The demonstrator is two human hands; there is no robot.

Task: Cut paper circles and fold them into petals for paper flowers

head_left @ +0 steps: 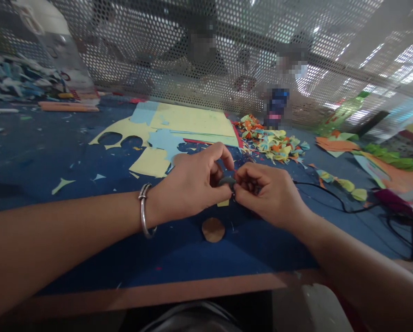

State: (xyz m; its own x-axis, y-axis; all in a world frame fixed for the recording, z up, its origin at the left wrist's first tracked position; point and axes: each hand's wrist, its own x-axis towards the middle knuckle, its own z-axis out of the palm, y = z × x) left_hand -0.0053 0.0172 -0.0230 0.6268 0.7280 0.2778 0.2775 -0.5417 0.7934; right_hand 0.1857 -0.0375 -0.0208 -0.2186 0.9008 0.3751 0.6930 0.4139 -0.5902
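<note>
Over the blue tabletop, my left hand (191, 177), with a silver bangle on its wrist, has its thumb against a small dark grey-green round piece (226, 180). The left index finger arches above that piece. My right hand (269, 188) is closed, its thumb and fingertips pinching at the piece's right edge. Fingers hide much of the piece, so I cannot tell its full shape or material. Just under the hands lies a small yellow paper scrap (223, 203). Nearer to me, a brown paper circle (213, 229) rests flat on the table.
Beyond my hands lie yellow paper sheets (192, 119) and a yellow sheet with round cut-outs (123, 128). A pile of colourful folded paper pieces (275, 144) is at right, near a black cable (345, 207). A bottle (68, 57) stands back left, before a perforated metal screen (151, 46).
</note>
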